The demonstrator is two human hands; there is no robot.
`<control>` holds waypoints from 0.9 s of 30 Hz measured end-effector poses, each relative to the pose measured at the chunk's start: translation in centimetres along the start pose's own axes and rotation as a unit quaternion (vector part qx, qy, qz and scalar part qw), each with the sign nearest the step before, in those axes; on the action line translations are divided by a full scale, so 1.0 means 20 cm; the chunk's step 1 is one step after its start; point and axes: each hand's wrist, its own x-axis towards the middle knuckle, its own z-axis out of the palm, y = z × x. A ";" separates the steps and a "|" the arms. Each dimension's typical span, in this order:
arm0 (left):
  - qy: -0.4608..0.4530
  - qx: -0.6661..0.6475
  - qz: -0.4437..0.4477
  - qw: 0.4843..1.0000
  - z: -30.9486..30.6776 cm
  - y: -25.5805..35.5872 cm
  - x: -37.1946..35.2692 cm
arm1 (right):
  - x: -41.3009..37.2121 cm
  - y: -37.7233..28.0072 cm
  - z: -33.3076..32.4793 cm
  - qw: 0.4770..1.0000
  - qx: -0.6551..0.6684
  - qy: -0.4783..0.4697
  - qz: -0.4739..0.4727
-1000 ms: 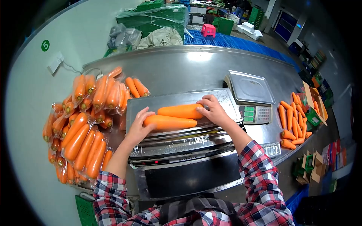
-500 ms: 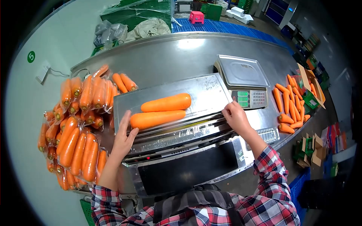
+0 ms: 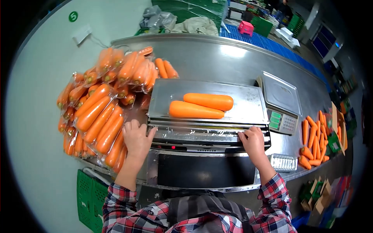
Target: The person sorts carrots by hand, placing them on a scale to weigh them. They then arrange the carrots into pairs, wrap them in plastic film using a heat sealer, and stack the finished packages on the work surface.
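Two large carrots (image 3: 196, 110) lie side by side on the metal plate (image 3: 167, 93) of a wrapping machine. Clear film (image 3: 194, 133) stretches across the machine's front, below the carrots. At the film's left end is my left hand (image 3: 138, 140), thumb and fingers bent in a pinch at its edge. My right hand (image 3: 252, 140) pinches at the film's right end, fingers together. Neither hand touches the carrots. Below the film is the machine's dark flat panel (image 3: 206, 170).
Bagged carrots (image 3: 97, 112) are heaped at the left. A weighing scale (image 3: 281, 95) stands to the right, with loose carrots (image 3: 315, 136), an open cardboard box (image 3: 339, 124) and a clear tray (image 3: 283, 162) beyond or below it. A person (image 3: 283, 9) is far back.
The view has turned, so the machine appears level. My left hand has left the carrots' side and moved down to the film's left end. My right hand has drawn down to the film's right end.
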 end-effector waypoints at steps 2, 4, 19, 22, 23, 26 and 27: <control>0.000 -0.017 -0.017 1.000 -0.01 0.04 0.01 | 0.02 0.00 -0.01 0.999 0.023 -0.023 0.003; -0.042 -0.021 -0.015 0.999 0.02 0.05 -0.01 | 0.03 0.02 -0.01 0.998 0.030 -0.048 0.008; -0.189 -0.846 -0.404 0.293 -0.30 -0.07 0.30 | 0.15 -0.04 -0.45 0.731 0.647 -0.089 0.197; -0.103 -0.900 -0.263 0.332 -0.40 -0.06 0.52 | 0.39 0.08 -0.51 0.602 0.793 -0.018 0.094; -0.046 -0.904 -0.206 0.372 -0.39 -0.07 0.62 | 0.47 0.13 -0.52 0.507 0.859 0.011 0.070; 0.054 -0.868 -0.236 0.433 -0.24 0.02 0.91 | 0.76 -0.13 -0.46 0.690 0.683 0.213 0.105; 0.035 -0.826 -0.226 0.515 0.00 -0.01 0.92 | 0.84 0.00 -0.28 0.764 0.616 0.188 0.039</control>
